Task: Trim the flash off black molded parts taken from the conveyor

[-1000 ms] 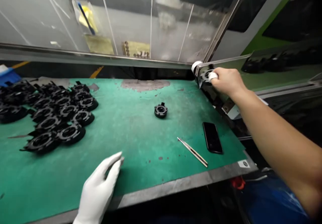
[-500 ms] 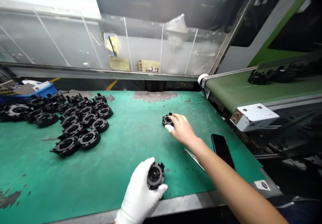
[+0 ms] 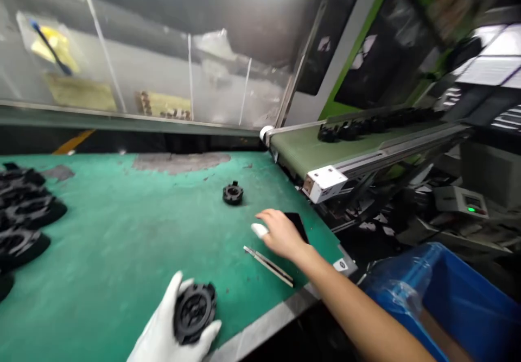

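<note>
In a white glove, my left hand [image 3: 166,318] grips a round black plastic part [image 3: 195,312] by its edge, near the front of the green table. My right hand [image 3: 280,233] is bare except for a white cover on the thumb. It holds nothing, its fingers stretched out and apart, over the table beside a black phone [image 3: 298,225] that it partly hides. A second round black part [image 3: 233,194] lies on the table, beyond and left of the right hand. Below that hand is a thin metal tool, seemingly tweezers [image 3: 268,266].
Several black ring-shaped parts [image 3: 30,207] crowd the table's left side. A green conveyor belt [image 3: 299,149] carrying more black parts runs back on the right, with a white block [image 3: 324,183] at its near corner. A blue bin [image 3: 464,297] stands right of the table.
My right hand has let go of the far black part and drawn back toward the phone. The view has swung right, bringing the blue bin in. The left hand keeps its part.
</note>
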`<move>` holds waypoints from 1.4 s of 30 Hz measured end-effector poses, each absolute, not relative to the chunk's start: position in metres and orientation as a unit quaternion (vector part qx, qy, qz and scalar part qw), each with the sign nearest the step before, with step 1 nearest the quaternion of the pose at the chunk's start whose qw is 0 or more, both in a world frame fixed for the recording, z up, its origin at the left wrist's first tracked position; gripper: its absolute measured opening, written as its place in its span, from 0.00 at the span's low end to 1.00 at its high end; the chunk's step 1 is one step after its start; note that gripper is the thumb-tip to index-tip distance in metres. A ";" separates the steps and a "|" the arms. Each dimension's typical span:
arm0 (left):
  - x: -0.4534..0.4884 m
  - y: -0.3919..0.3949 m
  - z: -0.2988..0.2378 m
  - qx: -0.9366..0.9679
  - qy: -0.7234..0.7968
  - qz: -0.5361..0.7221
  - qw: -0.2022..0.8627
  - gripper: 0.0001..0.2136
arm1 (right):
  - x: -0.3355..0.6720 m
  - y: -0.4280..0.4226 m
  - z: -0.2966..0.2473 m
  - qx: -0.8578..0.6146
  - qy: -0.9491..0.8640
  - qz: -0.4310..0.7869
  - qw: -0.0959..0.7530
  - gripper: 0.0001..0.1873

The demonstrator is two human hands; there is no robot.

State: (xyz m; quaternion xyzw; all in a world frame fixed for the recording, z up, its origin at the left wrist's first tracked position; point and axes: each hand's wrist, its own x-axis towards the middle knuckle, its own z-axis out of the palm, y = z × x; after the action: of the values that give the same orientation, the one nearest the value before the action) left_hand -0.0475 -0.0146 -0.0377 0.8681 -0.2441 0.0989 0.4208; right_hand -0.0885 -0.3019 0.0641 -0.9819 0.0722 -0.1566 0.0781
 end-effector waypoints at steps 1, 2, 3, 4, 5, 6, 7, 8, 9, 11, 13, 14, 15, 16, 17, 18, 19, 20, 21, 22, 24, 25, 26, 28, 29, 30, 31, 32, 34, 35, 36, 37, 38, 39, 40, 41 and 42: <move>-0.052 -0.018 -0.030 0.879 -0.242 0.093 0.400 0.45 | -0.110 -0.305 0.052 -0.983 0.083 -0.140 0.087 0.25; -0.056 -0.023 -0.025 0.881 -0.250 0.094 0.390 0.44 | -0.128 -0.307 0.039 -0.983 0.092 -0.124 0.096 0.26; -0.058 -0.028 -0.021 0.884 -0.261 0.088 0.377 0.44 | -0.142 -0.307 0.027 -0.984 0.097 -0.111 0.104 0.26; -0.059 -0.033 -0.020 0.884 -0.274 0.091 0.367 0.43 | -0.152 -0.306 0.016 -0.984 0.098 -0.101 0.112 0.26; -0.060 -0.037 -0.020 0.884 -0.290 0.094 0.354 0.42 | -0.158 -0.303 0.006 -0.983 0.097 -0.095 0.120 0.25; -0.061 -0.039 -0.021 0.886 -0.300 0.094 0.342 0.41 | -0.161 -0.301 -0.002 -0.983 0.095 -0.092 0.128 0.23; -0.062 -0.040 -0.022 0.887 -0.306 0.091 0.334 0.41 | -0.163 -0.297 -0.007 -0.982 0.093 -0.090 0.135 0.21; -0.063 -0.038 -0.023 0.888 -0.306 0.088 0.331 0.40 | -0.163 -0.294 -0.010 -0.982 0.091 -0.090 0.142 0.19; -0.065 -0.035 -0.024 0.891 -0.299 0.085 0.331 0.41 | -0.164 -0.291 -0.011 -0.980 0.088 -0.093 0.153 0.18; -0.067 -0.027 -0.024 0.896 -0.272 0.088 0.340 0.41 | -0.167 -0.284 -0.008 -0.972 0.075 -0.112 0.191 0.15; -0.069 -0.018 -0.023 0.898 -0.246 0.089 0.354 0.41 | -0.172 -0.274 -0.003 -0.961 0.044 -0.114 0.247 0.16; -0.070 -0.015 -0.023 0.897 -0.239 0.082 0.363 0.43 | -0.174 -0.267 0.001 -0.957 0.020 -0.105 0.269 0.17; -0.071 -0.012 -0.023 0.893 -0.236 0.069 0.376 0.45 | -0.176 -0.261 0.004 -0.955 -0.009 -0.089 0.282 0.18; -0.071 -0.010 -0.023 0.888 -0.238 0.054 0.390 0.47 | -0.178 -0.253 0.006 -0.956 -0.038 -0.070 0.283 0.19; -0.071 -0.009 -0.023 0.882 -0.241 0.039 0.403 0.49 | -0.178 -0.246 0.009 -0.957 -0.063 -0.054 0.277 0.20; -0.072 -0.009 -0.023 0.876 -0.244 0.029 0.415 0.49 | -0.176 -0.240 0.011 -0.959 -0.083 -0.045 0.268 0.21; -0.072 -0.009 -0.023 0.871 -0.246 0.023 0.424 0.48 | -0.173 -0.234 0.013 -0.961 -0.095 -0.037 0.256 0.21; -0.072 -0.009 -0.022 0.868 -0.247 0.022 0.430 0.46 | -0.170 -0.229 0.014 -0.964 -0.103 -0.031 0.245 0.22; -0.072 -0.009 -0.022 0.866 -0.248 0.022 0.433 0.44 | -0.166 -0.224 0.015 -0.966 -0.106 -0.027 0.233 0.22; -0.072 -0.009 -0.022 0.865 -0.249 0.023 0.435 0.43 | -0.162 -0.221 0.016 -0.969 -0.110 -0.026 0.219 0.22; -0.072 -0.010 -0.023 0.863 -0.252 0.027 0.438 0.42 | -0.156 -0.217 0.018 -0.974 -0.115 -0.022 0.192 0.22; -0.072 -0.011 -0.024 0.863 -0.253 0.031 0.437 0.41 | -0.154 -0.216 0.019 -0.975 -0.116 -0.021 0.186 0.22; -0.071 -0.011 -0.024 0.864 -0.254 0.037 0.434 0.41 | -0.153 -0.217 0.019 -0.976 -0.115 -0.022 0.186 0.22; -0.071 -0.012 -0.024 0.868 -0.254 0.049 0.424 0.40 | -0.152 -0.222 0.021 -0.974 -0.105 -0.029 0.200 0.22; -0.070 -0.012 -0.023 0.871 -0.253 0.052 0.419 0.40 | -0.153 -0.226 0.022 -0.973 -0.097 -0.033 0.209 0.22; -0.070 -0.011 -0.022 0.873 -0.254 0.050 0.413 0.39 | -0.153 -0.231 0.024 -0.972 -0.087 -0.037 0.213 0.21; -0.069 -0.009 -0.019 0.876 -0.256 0.043 0.406 0.39 | -0.154 -0.236 0.025 -0.973 -0.079 -0.039 0.214 0.21; -0.067 -0.007 -0.016 0.878 -0.261 0.030 0.399 0.39 | -0.155 -0.240 0.027 -0.974 -0.076 -0.037 0.211 0.20; -0.063 -0.001 -0.010 0.880 -0.283 0.001 0.382 0.38 | -0.156 -0.244 0.031 -0.975 -0.085 -0.025 0.203 0.20; -0.061 0.002 -0.007 0.878 -0.297 -0.013 0.374 0.38 | -0.156 -0.244 0.033 -0.976 -0.093 -0.020 0.198 0.19; -0.059 0.005 -0.005 0.876 -0.311 -0.024 0.368 0.38 | -0.155 -0.243 0.035 -0.976 -0.102 -0.014 0.191 0.19; -0.056 0.008 -0.003 0.873 -0.322 -0.032 0.364 0.38 | -0.153 -0.241 0.036 -0.977 -0.111 -0.012 0.181 0.20; -0.054 0.010 -0.002 0.871 -0.331 -0.038 0.362 0.38 | -0.151 -0.239 0.038 -0.978 -0.119 -0.012 0.169 0.20; -0.053 0.011 -0.001 0.869 -0.336 -0.041 0.362 0.38 | -0.148 -0.239 0.039 -0.980 -0.128 -0.014 0.153 0.20; -0.051 0.012 -0.001 0.867 -0.339 -0.044 0.362 0.37 | -0.145 -0.240 0.039 -0.982 -0.137 -0.014 0.130 0.21; -0.051 0.012 0.000 0.865 -0.343 -0.045 0.363 0.36 | -0.141 -0.245 0.040 -0.985 -0.138 -0.015 0.099 0.21; -0.051 0.012 0.000 0.864 -0.346 -0.047 0.363 0.36 | -0.136 -0.251 0.040 -0.990 -0.126 -0.018 0.059 0.22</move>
State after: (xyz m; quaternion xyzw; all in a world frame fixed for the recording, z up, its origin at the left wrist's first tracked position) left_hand -0.0507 0.0118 -0.0004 0.8639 -0.3462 -0.0467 0.3629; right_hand -0.1363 -0.2514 0.0404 -0.9901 -0.1259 -0.0177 0.0593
